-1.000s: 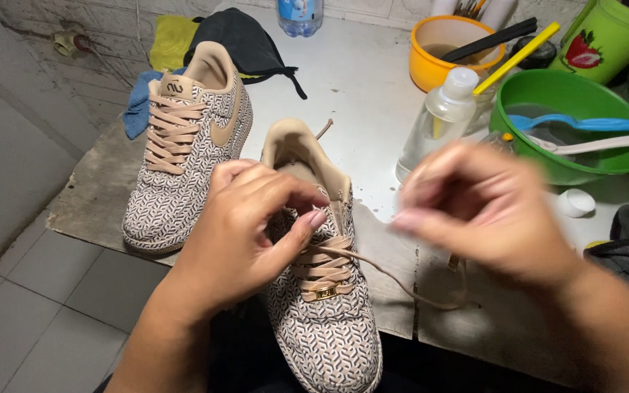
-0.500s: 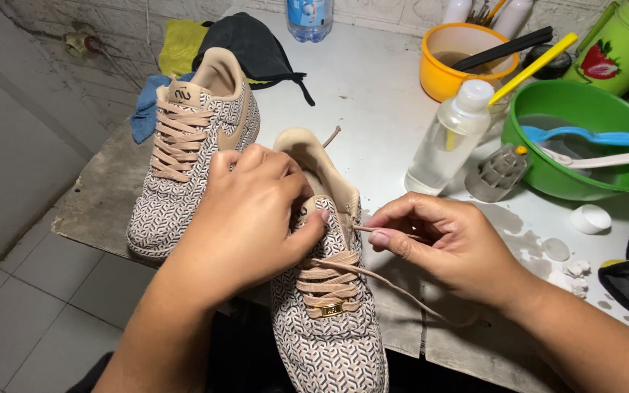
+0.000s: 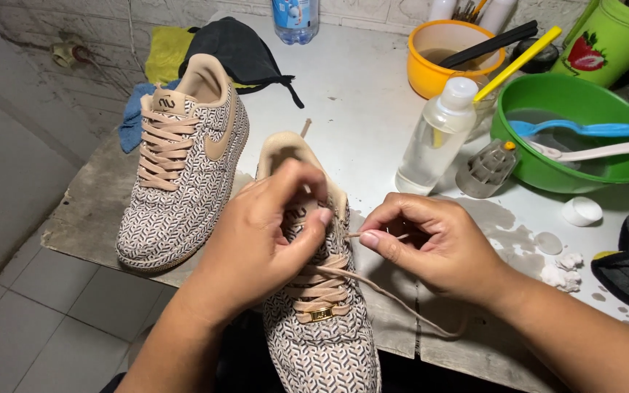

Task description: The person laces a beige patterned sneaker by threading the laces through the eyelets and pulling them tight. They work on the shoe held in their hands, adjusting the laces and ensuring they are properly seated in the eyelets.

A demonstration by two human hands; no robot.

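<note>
A patterned sneaker (image 3: 322,342) with tan laces lies toe toward me at the table's near edge. My left hand (image 3: 263,233) rests over its tongue and upper eyelets, fingers closed on the shoe's top. My right hand (image 3: 431,244) pinches the tan lace (image 3: 380,287) near its tip, just right of the shoe's collar; the lace's slack loops down past the table edge. A second matching sneaker (image 3: 180,175), fully laced, stands to the left.
A clear squeeze bottle (image 3: 434,138) and small cap piece (image 3: 485,169) stand right of the shoes. Behind are a yellow bowl (image 3: 431,73), a green basin (image 3: 569,138) with brushes, a green cup (image 3: 609,40), cloths (image 3: 234,47) and a water bottle (image 3: 294,18). Tiled floor lies left.
My right hand came down from a raised, blurred position to the shoe's collar and now holds the lace tip there. My left hand stays on the tongue.
</note>
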